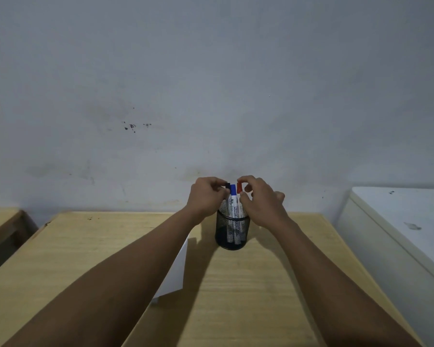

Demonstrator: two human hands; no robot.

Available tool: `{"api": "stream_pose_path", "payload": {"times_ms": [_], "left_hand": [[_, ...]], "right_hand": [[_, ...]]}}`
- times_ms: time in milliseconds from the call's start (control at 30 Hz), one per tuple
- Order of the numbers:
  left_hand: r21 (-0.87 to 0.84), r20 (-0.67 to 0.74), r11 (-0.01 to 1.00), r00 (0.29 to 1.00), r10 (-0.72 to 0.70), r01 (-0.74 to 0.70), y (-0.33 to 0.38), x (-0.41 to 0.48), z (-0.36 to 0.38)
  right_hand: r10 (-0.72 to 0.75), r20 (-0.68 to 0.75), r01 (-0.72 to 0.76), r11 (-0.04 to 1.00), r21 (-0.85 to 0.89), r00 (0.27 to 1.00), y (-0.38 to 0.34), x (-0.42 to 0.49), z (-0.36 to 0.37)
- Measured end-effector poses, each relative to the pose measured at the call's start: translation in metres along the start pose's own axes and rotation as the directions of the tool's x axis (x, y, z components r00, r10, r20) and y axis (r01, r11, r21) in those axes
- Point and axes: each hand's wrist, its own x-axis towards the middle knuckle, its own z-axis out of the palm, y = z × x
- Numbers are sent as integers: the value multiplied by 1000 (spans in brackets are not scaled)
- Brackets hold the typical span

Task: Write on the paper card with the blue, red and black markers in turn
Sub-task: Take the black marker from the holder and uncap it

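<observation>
Both our hands at the markers in the mesh cup.

Our right hand [262, 201] has its grip pinched on the red marker [239, 188] at the cap; our left hand [206, 197] grasps the black marker [227, 185]. Between them stands the blue marker [233, 196], white-barrelled, blue cap up. All three stand near upright, caps up, in the black mesh cup [232, 232] on the wooden worktop [248, 284]. The white paper card [174, 271] lies just left, partly under our left forearm.
</observation>
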Motion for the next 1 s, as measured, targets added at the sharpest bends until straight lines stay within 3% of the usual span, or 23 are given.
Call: {"api": "stream_pose_path", "payload": {"times_ms": [100, 267, 333, 400, 500, 600, 633, 667, 733, 867, 1000], "left_hand": [[-23, -26, 999, 999, 24, -25, 9, -2, -5], [-105, -113, 990, 990, 81, -93, 36, -10, -32], [-196, -163, 975, 984, 74, -106, 52, -18, -51], [-331, -204, 939, 979, 30, -97, 69, -29, -70], [-459, -211, 887, 976, -57, -48, 87, -52, -97], [-433, -160, 900, 987, -13, -58, 91, -73, -118], [-409, -142, 908, 989, 32, -88, 92, -81, -124], [-381, -127, 915, 988, 89, -131, 93, -90, -129], [-308, -106, 923, 972, 209, -232, 94, -106, -136], [9, -137, 917, 908, 397, -399, 93, -129, -146], [393, -164, 780, 798, 580, -487, 88, -144, -156]], "right_hand": [[21, -34, -20, 999, 26, 999, -5, -1, -2], [48, -237, -7, 985, 170, 970, -23, -11, -20], [66, -204, -21, 976, 216, 977, -37, -15, -31], [101, -90, -57, 916, 397, 991, -54, -21, -46], [130, 83, -149, 670, 727, 988, -78, -35, -70], [192, 138, -175, 196, 965, 972, -95, -45, -87], [194, 145, -159, 62, 985, 970, -101, -48, -91], [179, 144, -146, -1, 989, 973, -109, -52, -95], [123, 154, -160, 42, 986, 980, -124, -61, -98], [22, 159, -158, 313, 937, 987, -148, -82, -100], [18, 90, -90, 398, 913, 996, -162, -94, -102]]}}
